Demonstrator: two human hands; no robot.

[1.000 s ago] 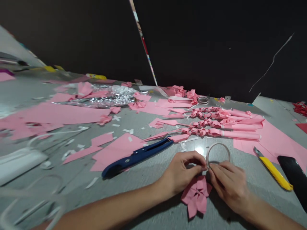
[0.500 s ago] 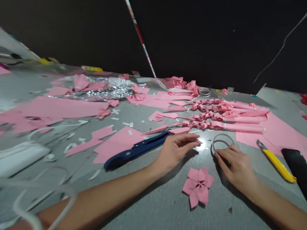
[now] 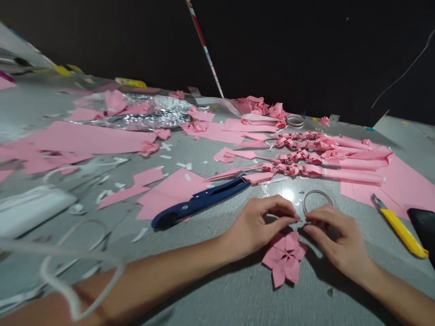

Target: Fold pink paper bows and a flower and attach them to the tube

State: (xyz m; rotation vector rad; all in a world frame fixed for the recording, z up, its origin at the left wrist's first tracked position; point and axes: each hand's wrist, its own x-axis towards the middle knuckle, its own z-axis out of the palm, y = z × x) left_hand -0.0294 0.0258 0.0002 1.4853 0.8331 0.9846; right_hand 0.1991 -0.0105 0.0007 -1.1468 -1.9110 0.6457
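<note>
A pink paper flower (image 3: pixel 285 260) lies flat on the grey table (image 3: pixel 210 294), just below my hands. My left hand (image 3: pixel 263 222) is pinched above the flower's upper edge, with something tiny and pale at its fingertips that I cannot make out. Close by on the right, my right hand (image 3: pixel 335 233) has thumb and index finger nearly together; whatever is between them is too small to name. A ring of thin tape (image 3: pixel 317 192) stands on the table just behind my right fingers.
Blue-handled scissors (image 3: pixel 200 201) lie left of my left hand. Pink braided paper strips (image 3: pixel 302 170) and paper sheets (image 3: pixel 84 138) spread behind. On the right are a yellow cutter (image 3: pixel 401 228) and a black phone (image 3: pixel 423 231). A white cable loops at the lower left.
My left hand has moved right, over the flower's upper edge, closer to my right hand. My right fingers have come off the ring of tape. The view has shifted slightly.
</note>
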